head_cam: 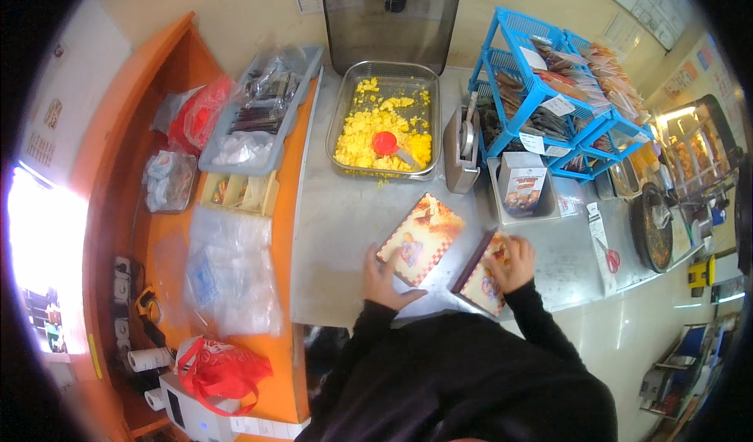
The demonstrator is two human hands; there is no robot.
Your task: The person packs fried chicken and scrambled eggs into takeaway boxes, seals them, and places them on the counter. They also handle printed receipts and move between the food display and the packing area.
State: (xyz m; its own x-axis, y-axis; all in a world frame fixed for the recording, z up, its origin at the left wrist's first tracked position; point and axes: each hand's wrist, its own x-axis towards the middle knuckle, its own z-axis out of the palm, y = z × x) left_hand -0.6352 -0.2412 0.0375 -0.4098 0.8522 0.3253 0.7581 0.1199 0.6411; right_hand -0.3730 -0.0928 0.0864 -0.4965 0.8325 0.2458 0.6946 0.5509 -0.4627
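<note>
Two printed cardboard boxes with red-and-white checked edges lie on the steel counter in front of me. By the lower left edge of the left box (425,236), my left hand (385,280) has its fingers spread, and a fingertip touches the box's printed face. The right box (485,271) is turned so that a dark side panel shows. My right hand (513,265) grips its right part, with thumb and fingers over the printed face. Beyond the boxes stands a steel tray (435,165) of yellow, crumbly food (367,136), on which a red measuring scoop (386,144) rests.
A napkin-dispenser-like metal holder (460,165) and a steel container (550,209) with a carton stand behind the right box. Blue plastic racks (500,130) hold bagged goods. Red-handled scissors (613,259) lie on a paper slip. Plastic bags (235,271) cover the orange shelf at left.
</note>
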